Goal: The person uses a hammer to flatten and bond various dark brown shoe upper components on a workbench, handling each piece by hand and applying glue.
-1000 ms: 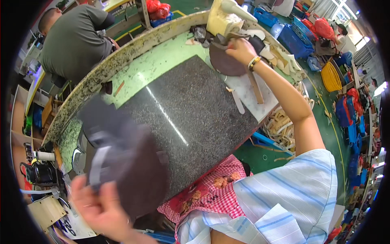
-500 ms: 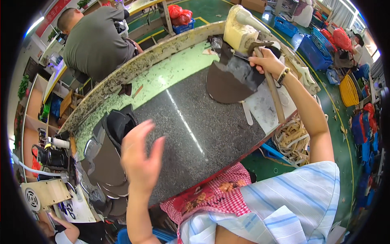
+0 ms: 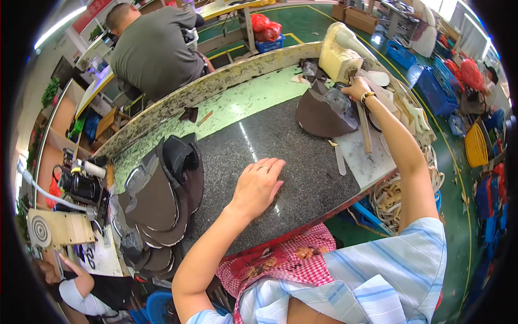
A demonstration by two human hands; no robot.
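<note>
My left hand [image 3: 258,186] is over the middle of the dark speckled stone slab [image 3: 226,162], fingers stretched out, holding nothing. At the far right, my right hand [image 3: 358,89] is closed round a hammer [image 3: 365,129] close to its head; the wooden handle points back toward me. The hammer head is mostly hidden by the hand. Beside that hand lie dark brown curved shoe-upper pieces [image 3: 321,116], partly covered by crumpled clear film [image 3: 338,100]. Left of the slab is a pile of similar brown pieces [image 3: 154,202], with black padded parts [image 3: 181,156] behind it.
A raised rim [image 3: 216,89] bounds the bench's far side. A yellowish block [image 3: 340,59] with a grey cone stands at the far right corner. A pale strip [image 3: 340,161] lies by the slab. A machine [image 3: 81,183] stands left; a co-worker [image 3: 156,51] sits beyond the rim.
My left hand has moved right, from beside the left pile to the middle of the slab. The right hand stays by the far-right pieces with the hammer. The view has shifted.
</note>
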